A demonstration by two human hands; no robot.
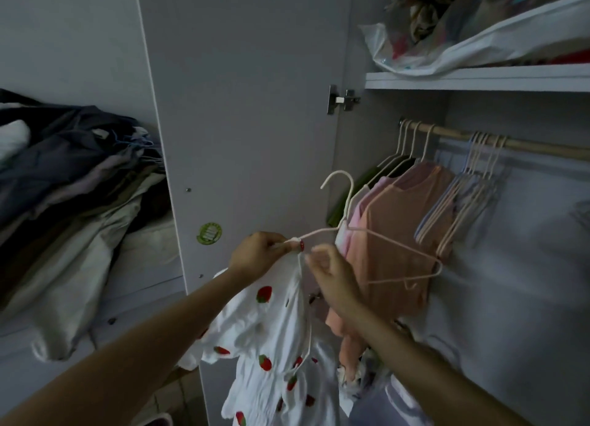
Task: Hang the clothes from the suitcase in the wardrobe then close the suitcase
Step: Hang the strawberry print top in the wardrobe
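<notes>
My left fingers (281,245) pinch the dress (271,339) onto the hanger (392,250); right fingers (314,261) curl beside. Four garments already on the rail (526,144); suitcase unseen.

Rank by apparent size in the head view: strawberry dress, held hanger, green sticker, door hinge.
1. strawberry dress, though it is partly cut off by the frame and nearest the camera.
2. held hanger.
3 and 4. door hinge and green sticker look about alike; I won't rank them.
</notes>
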